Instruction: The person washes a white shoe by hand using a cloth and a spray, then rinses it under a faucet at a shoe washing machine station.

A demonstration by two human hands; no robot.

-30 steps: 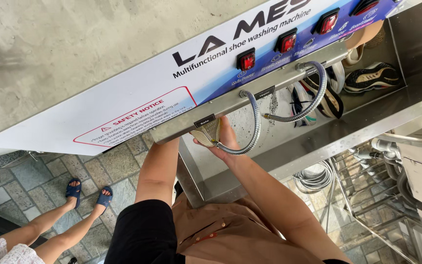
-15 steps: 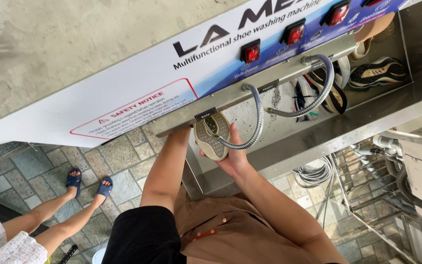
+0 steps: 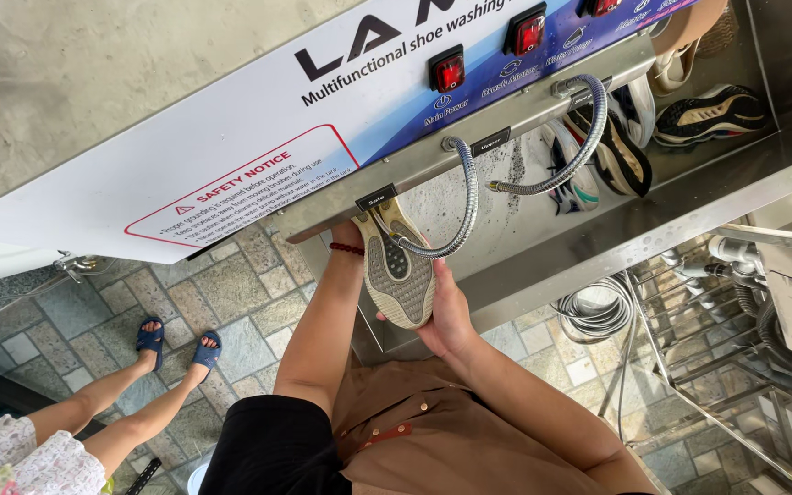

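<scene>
From the head camera, looking down, a person holds a shoe (image 3: 400,268) with its sole turned up toward the camera. The sole is grey and tan with small bumps. The right hand (image 3: 447,316) is under the heel end of the shoe and its fingers are curled around that end, so it is gripping the shoe. The left hand (image 3: 352,236) is at the toe end, up by the metal edge of the machine. Most of that hand is hidden behind the shoe and the edge, so it is hard to tell if it is closed on the shoe or just touching it. A red bead band (image 3: 346,248) sits on the left wrist.

A bendy metal hose (image 3: 462,211) curves down from the machine and its tip ends right at the sole, near the toe end. A second hose (image 3: 572,156) bends off to the right, well apart from the shoe.

Above the hands is a big white and blue panel (image 3: 258,156) with red switches (image 3: 448,70). Behind the hoses is a metal tub (image 3: 689,197) with more shoes (image 3: 616,151) lying in it.

At the lower left, another person's feet in blue sandals (image 3: 176,344) stand on the stone floor (image 3: 240,293).
</scene>
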